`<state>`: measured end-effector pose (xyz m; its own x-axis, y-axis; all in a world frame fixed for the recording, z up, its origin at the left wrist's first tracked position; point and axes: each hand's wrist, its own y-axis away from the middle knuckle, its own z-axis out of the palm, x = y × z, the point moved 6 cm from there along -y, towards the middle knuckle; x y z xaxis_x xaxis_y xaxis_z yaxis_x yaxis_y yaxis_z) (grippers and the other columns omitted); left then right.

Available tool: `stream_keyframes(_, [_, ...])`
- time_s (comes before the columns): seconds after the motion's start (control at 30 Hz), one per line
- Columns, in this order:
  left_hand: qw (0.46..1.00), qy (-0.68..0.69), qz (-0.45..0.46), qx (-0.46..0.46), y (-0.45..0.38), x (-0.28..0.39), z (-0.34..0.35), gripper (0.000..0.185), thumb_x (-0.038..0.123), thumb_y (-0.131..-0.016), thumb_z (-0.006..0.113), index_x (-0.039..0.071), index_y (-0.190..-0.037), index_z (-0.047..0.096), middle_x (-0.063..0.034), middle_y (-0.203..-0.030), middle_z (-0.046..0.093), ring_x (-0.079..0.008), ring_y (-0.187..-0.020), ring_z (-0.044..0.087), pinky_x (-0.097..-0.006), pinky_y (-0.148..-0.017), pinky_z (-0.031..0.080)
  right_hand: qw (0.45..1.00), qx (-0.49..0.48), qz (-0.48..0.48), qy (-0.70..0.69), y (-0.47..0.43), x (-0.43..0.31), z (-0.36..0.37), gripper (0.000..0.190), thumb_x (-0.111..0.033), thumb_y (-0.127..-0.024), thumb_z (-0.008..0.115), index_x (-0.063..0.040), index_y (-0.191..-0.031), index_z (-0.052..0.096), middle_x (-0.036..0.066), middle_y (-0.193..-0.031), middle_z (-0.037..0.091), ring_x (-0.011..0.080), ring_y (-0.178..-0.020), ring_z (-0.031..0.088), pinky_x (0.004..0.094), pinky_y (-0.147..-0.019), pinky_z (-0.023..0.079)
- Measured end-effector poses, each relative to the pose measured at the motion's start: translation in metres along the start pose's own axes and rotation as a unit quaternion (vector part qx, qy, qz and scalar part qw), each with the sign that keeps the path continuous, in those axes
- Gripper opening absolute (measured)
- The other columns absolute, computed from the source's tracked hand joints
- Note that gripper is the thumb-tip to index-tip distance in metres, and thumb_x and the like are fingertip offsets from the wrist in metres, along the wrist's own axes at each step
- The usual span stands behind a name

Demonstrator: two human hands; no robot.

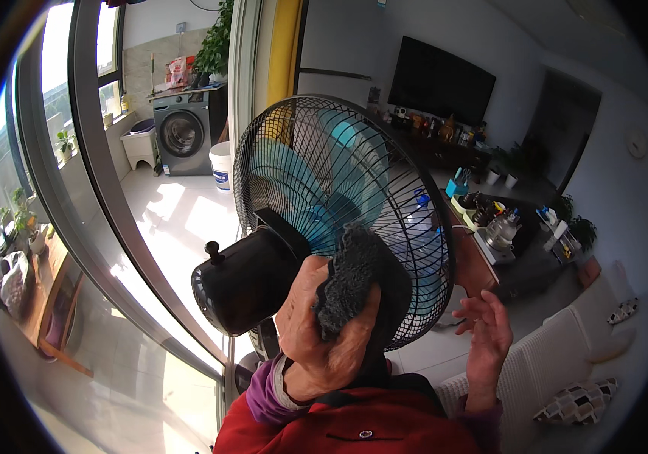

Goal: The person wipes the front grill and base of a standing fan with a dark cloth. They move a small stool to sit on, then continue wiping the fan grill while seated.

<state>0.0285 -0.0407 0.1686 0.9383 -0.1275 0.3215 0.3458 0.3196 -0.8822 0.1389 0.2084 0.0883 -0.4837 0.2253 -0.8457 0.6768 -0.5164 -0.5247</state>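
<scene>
A black electric fan fills the middle of the view, its back turned to me. My left hand [318,335] grips a dark grey fluffy cloth [349,278]. The cloth lies against the rear wire guard [278,153], beside the glossy black motor housing [244,281]. Behind the wires show translucent blue-green fan blades [292,164]. To the right of the guard, my right hand [485,340] is raised with its fingers apart and nothing in it. Part of the fan's stand is hidden by my left arm.
Sliding glass door frames [114,187] rise close at the left. Beyond the fan stand a washing machine [182,133] and a white bucket [221,165]. A low table [474,249] with tea things and a pale sofa [545,335] with cushions are at the right.
</scene>
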Motion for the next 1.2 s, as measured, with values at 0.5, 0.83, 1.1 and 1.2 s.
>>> stream_keyframes(0.5, [0.932,0.194,-0.016,-0.307,0.051,0.039,0.081,0.054,0.002,-0.069,0.069,-0.013,-0.117,0.049,-0.0226,-0.096,0.055,-0.0272,-0.076,0.061,-0.0314,-0.057,0.050,0.887,-0.130,-0.188,0.402,0.043,-0.032,0.026,0.067,-0.027,-0.087,0.062,0.009,-0.133,0.030,0.023,-0.129,0.043,0.0324,-0.113,0.052,0.0337,-0.091,0.046])
stream_keyframes(0.83, [0.918,0.191,0.063,-0.342,0.067,0.043,0.087,0.063,0.027,-0.077,0.056,-0.010,-0.126,0.046,-0.0202,-0.104,0.053,-0.0288,-0.089,0.058,-0.0343,-0.074,0.046,0.876,0.031,-0.182,0.446,0.037,-0.027,0.007,0.037,-0.019,-0.097,0.043,0.004,-0.126,0.045,0.015,-0.121,0.054,0.0228,-0.106,0.058,0.0297,-0.086,0.050])
stream_keyframes(1.1, [0.933,0.163,0.010,-0.321,0.071,0.020,0.061,0.059,0.010,-0.075,0.065,-0.006,-0.129,0.045,-0.0169,-0.106,0.055,-0.0237,-0.086,0.057,-0.0322,-0.073,0.044,0.986,0.163,-0.032,0.000,0.030,-0.007,-0.023,0.039,-0.012,-0.090,0.047,0.000,-0.127,0.044,0.013,-0.106,0.059,0.0214,-0.094,0.057,0.0337,-0.085,0.047])
stream_keyframes(1.2, [0.968,0.074,0.025,-0.238,0.065,0.003,0.029,0.069,0.006,-0.067,0.070,-0.006,-0.130,0.045,-0.0213,-0.120,0.053,-0.0327,-0.107,0.056,-0.0390,-0.087,0.044,0.987,0.158,-0.025,0.031,0.018,-0.004,-0.026,0.031,-0.011,-0.091,0.049,-0.003,-0.120,0.049,0.010,-0.097,0.061,0.0164,-0.082,0.056,0.0306,-0.075,0.046])
